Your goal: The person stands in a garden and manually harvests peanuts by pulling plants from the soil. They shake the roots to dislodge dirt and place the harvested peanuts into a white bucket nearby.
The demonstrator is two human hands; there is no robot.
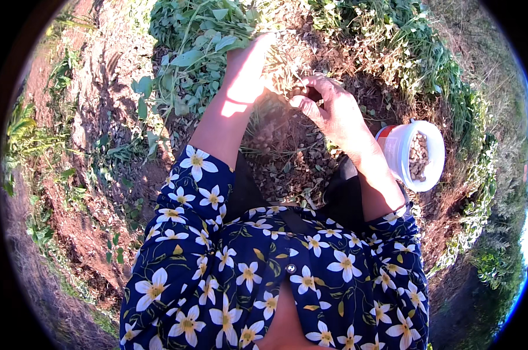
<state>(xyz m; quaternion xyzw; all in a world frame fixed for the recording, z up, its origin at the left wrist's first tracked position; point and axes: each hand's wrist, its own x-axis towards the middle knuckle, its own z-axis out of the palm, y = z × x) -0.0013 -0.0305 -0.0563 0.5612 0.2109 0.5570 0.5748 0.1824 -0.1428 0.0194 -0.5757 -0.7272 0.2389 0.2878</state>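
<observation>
On my feed, peanuts (419, 157) already partly fill the white bucket (395, 153); the pale root cluster (283, 65) between both hands looks unfinished. My right hand (334, 111) pinches at it; my left hand (255, 58) (glare hides its fingers) I can't read.

Plant bunch (284, 65) between the two hands, bucket (396, 153) off to the right.
The left hand (256, 57) is at the bunch's left side, the right hand (331, 105) at its lower right; a leafy heap (188, 35) lies ahead and to the left, beside the left hand and forearm; a bank of plants (433, 67) curves round ahead and to the right, beyond the bucket; pods (418, 156) lie inside the bucket, which sits just right of the right forearm; leaf litter (290, 175) covers the ground between the legs (341, 189), nearer the body than the bunch.
</observation>
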